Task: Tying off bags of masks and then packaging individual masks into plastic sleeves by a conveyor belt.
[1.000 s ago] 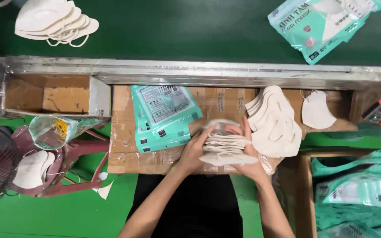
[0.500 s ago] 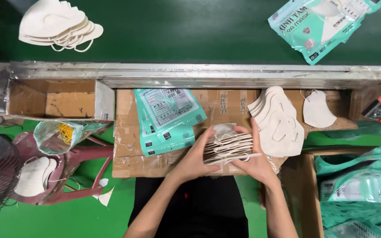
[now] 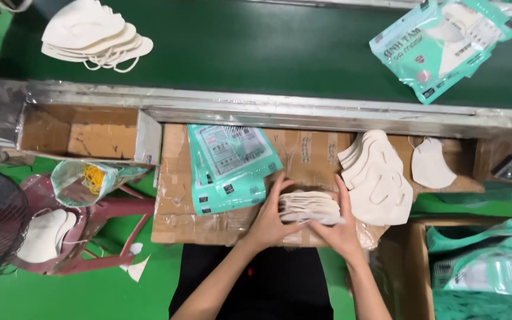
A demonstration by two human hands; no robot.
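On the cardboard-covered desk (image 3: 179,225), the left hand (image 3: 266,220) and right hand (image 3: 339,228) clamp a stack of white masks (image 3: 308,207) edgewise between them, beside the teal packets (image 3: 229,166); uneven pressure could probably fan the stack apart.

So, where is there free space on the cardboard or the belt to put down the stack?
Bare cardboard lies between the teal packets and the fanned white masks. The green belt is open between the far mask pile and the packaged masks. Around both hands and their stack it is crowded.
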